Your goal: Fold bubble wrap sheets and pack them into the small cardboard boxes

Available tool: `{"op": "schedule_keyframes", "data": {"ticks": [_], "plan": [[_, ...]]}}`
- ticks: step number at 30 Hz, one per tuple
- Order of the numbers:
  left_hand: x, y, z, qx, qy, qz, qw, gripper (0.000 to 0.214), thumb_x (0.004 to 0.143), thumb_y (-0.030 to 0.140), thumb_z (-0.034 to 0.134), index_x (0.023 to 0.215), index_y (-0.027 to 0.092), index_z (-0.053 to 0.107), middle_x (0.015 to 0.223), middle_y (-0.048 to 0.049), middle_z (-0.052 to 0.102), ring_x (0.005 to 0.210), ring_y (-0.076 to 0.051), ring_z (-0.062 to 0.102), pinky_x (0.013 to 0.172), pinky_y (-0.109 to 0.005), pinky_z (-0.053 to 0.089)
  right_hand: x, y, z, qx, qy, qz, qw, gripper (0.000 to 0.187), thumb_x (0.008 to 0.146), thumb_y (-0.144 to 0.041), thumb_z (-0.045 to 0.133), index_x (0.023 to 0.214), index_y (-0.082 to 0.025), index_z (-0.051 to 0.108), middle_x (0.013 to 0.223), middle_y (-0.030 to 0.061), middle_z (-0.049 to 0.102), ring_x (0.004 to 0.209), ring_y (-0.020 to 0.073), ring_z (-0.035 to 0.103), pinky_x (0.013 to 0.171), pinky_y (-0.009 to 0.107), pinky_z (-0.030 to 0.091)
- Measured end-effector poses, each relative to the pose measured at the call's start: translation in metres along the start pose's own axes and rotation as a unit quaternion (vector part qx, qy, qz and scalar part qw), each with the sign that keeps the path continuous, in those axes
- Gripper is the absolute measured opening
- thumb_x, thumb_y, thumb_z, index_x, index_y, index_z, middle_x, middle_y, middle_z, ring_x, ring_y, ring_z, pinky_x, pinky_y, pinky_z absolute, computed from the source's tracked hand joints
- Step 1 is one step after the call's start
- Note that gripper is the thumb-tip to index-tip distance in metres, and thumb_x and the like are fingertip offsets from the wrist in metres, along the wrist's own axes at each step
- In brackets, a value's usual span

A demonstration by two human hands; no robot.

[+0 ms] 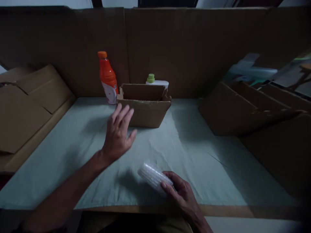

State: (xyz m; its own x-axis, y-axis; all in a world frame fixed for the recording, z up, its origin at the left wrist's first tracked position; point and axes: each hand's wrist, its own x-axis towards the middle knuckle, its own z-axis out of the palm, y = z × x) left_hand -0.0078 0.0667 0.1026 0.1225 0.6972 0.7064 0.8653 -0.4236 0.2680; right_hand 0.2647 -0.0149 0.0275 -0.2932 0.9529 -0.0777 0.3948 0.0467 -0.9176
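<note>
My left hand (119,132) hovers above the pale green cloth (199,161), fingers stretched out and apart, empty, just in front of a small open cardboard box (143,110). My right hand (181,194) is near the front edge, fingers curled round a roll of clear bubble wrap (150,174) that lies tilted on the cloth. An orange bottle (107,77) with an orange cap stands upright to the left of the box. A white bottle with a green cap (155,81) shows behind the box, its lower part hidden.
A tall cardboard wall (189,45) closes off the back. Flattened cardboard sheets (26,103) lie stacked at the left. More cardboard pieces (245,110) and mixed clutter sit at the right. The table's wooden front edge (243,210) runs below the cloth.
</note>
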Motion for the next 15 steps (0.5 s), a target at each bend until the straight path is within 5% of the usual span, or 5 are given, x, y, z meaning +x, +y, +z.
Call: {"op": "schedule_keyframes", "data": {"ticks": [2,4,7,11,15], "plan": [[0.046,-0.017,0.012,0.061,-0.003,0.005,0.998,0.059,0.085,0.022,0.064,0.142,0.012,0.051,0.150,-0.0170,0.053,0.151,-0.037,0.033,0.124,-0.060,0.021,-0.003,0.000,-0.006,-0.028,0.008,0.003,1.000,0.047,0.088,-0.062,0.059,0.096,-0.018,0.075,0.080,0.0049,0.073,0.069,0.0194,0.066,0.061,0.027,0.053],[0.077,-0.032,0.021,0.089,-0.046,-0.021,0.995,0.039,0.085,0.018,0.057,0.124,0.015,0.065,0.130,-0.0135,0.068,0.138,-0.036,0.049,0.121,-0.067,0.019,-0.005,0.002,-0.011,-0.044,0.021,0.007,0.999,0.049,0.089,-0.063,0.057,0.097,-0.019,0.076,0.081,0.0055,0.075,0.068,0.0204,0.068,0.060,0.028,0.055],[0.089,-0.044,0.023,0.096,-0.114,-0.038,0.988,0.027,0.087,0.014,0.047,0.096,0.021,0.071,0.098,-0.0066,0.077,0.110,-0.030,0.067,0.116,-0.071,0.023,-0.004,0.007,-0.024,-0.059,0.064,-0.009,0.996,0.047,0.088,-0.062,0.059,0.097,-0.020,0.078,0.083,0.0061,0.077,0.070,0.0217,0.071,0.060,0.028,0.058],[0.055,-0.028,-0.002,0.075,-0.110,0.014,0.991,0.024,0.089,0.015,0.048,0.094,0.022,0.071,0.094,-0.0049,0.076,0.100,-0.026,0.068,0.118,-0.069,0.025,-0.006,0.000,-0.059,-0.074,0.109,-0.045,0.990,0.037,0.086,-0.055,0.067,0.097,-0.022,0.079,0.082,0.0054,0.077,0.068,0.0208,0.072,0.059,0.027,0.059],[-0.008,0.005,-0.051,0.046,-0.077,0.045,0.995,0.026,0.092,0.012,0.047,0.101,0.024,0.068,0.098,-0.0023,0.076,0.100,-0.023,0.070,0.122,-0.064,0.024,-0.027,-0.033,-0.098,-0.086,0.223,-0.066,0.969,0.031,0.081,-0.051,0.076,0.095,-0.024,0.079,0.087,0.0070,0.077,0.070,0.0223,0.072,0.054,0.028,0.058]]}}
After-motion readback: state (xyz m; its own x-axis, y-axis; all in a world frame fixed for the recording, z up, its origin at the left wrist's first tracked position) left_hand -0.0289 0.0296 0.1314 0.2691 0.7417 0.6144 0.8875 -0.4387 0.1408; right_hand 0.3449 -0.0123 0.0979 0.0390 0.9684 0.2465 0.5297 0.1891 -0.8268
